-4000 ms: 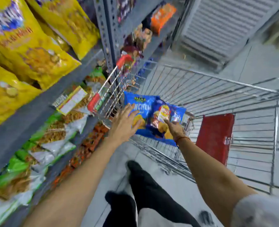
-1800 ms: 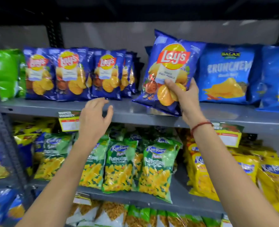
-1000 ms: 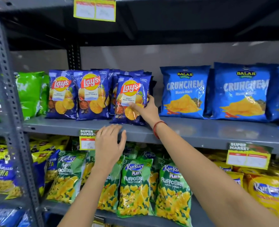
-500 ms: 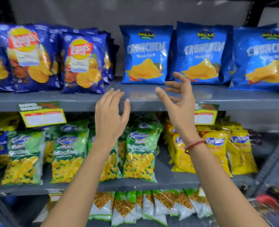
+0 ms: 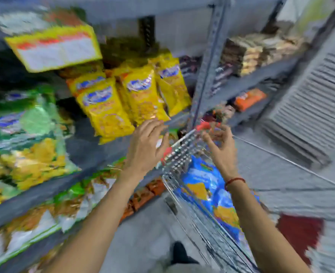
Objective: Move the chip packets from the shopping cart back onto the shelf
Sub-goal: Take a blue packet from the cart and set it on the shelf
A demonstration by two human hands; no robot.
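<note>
The blue chip packets [image 5: 208, 186] lie in the shopping cart [image 5: 184, 152] at near right — apparently the next to collect. Both hands hover empty, fingers spread: left hand [image 5: 145, 148] beside the shelf [image 5: 95, 154], right hand [image 5: 219, 148] above the packets.

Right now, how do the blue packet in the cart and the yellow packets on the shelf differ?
The blue packet lies flat in the wire cart, below the right hand; the yellow packets stand tilted on a shelf, just above the left hand. The blue one is alone in view; the yellow ones stand several in a row. Neither is held: both hands are open and empty. Print is too blurred to read.
</note>
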